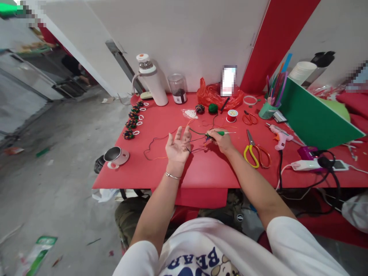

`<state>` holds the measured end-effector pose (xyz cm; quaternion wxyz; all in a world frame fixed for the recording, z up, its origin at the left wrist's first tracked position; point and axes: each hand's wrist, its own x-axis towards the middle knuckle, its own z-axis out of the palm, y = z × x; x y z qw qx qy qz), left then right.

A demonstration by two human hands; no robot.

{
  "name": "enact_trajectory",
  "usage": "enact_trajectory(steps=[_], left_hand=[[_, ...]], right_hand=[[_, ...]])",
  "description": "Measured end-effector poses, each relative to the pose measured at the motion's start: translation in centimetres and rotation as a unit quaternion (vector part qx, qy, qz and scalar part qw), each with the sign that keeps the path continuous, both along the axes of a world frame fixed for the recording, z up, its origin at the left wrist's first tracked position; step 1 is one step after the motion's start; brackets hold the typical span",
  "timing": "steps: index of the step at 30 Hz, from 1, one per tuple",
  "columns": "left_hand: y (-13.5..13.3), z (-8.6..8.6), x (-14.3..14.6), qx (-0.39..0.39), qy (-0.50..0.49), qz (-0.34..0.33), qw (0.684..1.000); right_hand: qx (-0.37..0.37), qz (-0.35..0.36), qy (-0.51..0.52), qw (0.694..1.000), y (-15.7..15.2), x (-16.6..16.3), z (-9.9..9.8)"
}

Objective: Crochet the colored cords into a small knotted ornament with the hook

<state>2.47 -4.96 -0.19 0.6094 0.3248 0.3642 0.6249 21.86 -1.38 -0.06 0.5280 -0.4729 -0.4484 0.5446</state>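
My left hand (178, 148) lies palm up above the table with its fingers spread. Dark and green yarn (197, 132) runs from its fingers across to my right hand (220, 141). That hand is closed around a crochet hook (220, 133) with a green handle, its thin metal shaft pointing right. A small bit of multicoloured yarn work (207, 138) shows at the right fingertips, partly hidden. A loose strand of yarn (146, 150) curves over the table to the left, turning from dark to orange.
Behind my hands sit a dark yarn ball (199, 109), a green yarn ball (213, 108), white beads (190, 114) and a red thread spool (231, 115). Scissors (253, 151) and a pink glue gun (281, 137) lie right. A mug (116, 156) and beaded yarn pieces (132, 122) stand left.
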Motion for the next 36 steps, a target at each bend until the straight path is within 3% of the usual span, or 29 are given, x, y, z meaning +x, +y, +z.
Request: enact_trajectory(steps=[5, 8, 11, 13, 15, 19, 22, 24, 26, 28, 30, 33, 36], left_hand=[[-0.6, 0.8, -0.7, 0.11, 0.1, 0.072, 0.986], [0.1, 1.3, -0.5, 0.16, 0.111, 0.12, 0.973], [0.8, 1.2, 0.2, 0.167, 0.128, 0.149, 0.966], [0.9, 0.7, 0.8, 0.158, 0.192, 0.171, 0.953], [0.8, -0.1, 1.4, 0.178, 0.292, 0.182, 0.922], [0.4, -1.0, 1.7, 0.224, 0.475, 0.127, 0.842], [0.4, -0.8, 1.4, 0.202, 0.54, 0.129, 0.807], [0.6, -0.6, 1.3, 0.186, 0.522, 0.154, 0.818], [0.9, -0.5, 1.4, 0.165, 0.445, 0.155, 0.867], [1.2, -0.6, 1.7, 0.121, 0.317, 0.105, 0.935], [1.2, -0.7, 2.1, 0.058, 0.182, 0.024, 0.981], [1.1, -0.5, 2.6, -0.009, 0.062, -0.064, 0.996], [0.8, -0.2, 2.5, -0.023, 0.024, -0.084, 0.996]], right_hand=[[0.004, 0.01, 0.008, 1.0, -0.1, -0.1, 0.0], [0.001, 0.021, 0.01, 1.0, -0.1, -0.3, 0.0], [0.012, 0.026, -0.004, 1.0, -0.2, -0.3, -0.2], [0.038, 0.023, -0.024, 0.999, -0.3, -0.3, -0.3], [0.074, 0.018, -0.058, 0.995, -0.6, -0.3, -0.2], [0.144, -0.01, -0.126, 0.981, -1.6, -0.4, 0.3], [0.158, -0.025, -0.123, 0.979, -1.8, -0.4, 0.4], [0.149, -0.032, -0.099, 0.983, -1.7, -0.3, 0.4], [0.144, -0.033, -0.079, 0.986, -1.6, -0.2, 0.3], [0.15, -0.024, -0.072, 0.986, -1.5, -0.2, 0.3], [0.165, -0.012, -0.08, 0.983, -1.8, -0.3, 0.4], [0.191, 0.0, -0.11, 0.975, -2.3, -0.6, 0.6], [0.209, -0.013, -0.132, 0.969, -2.6, -0.9, 0.7]])
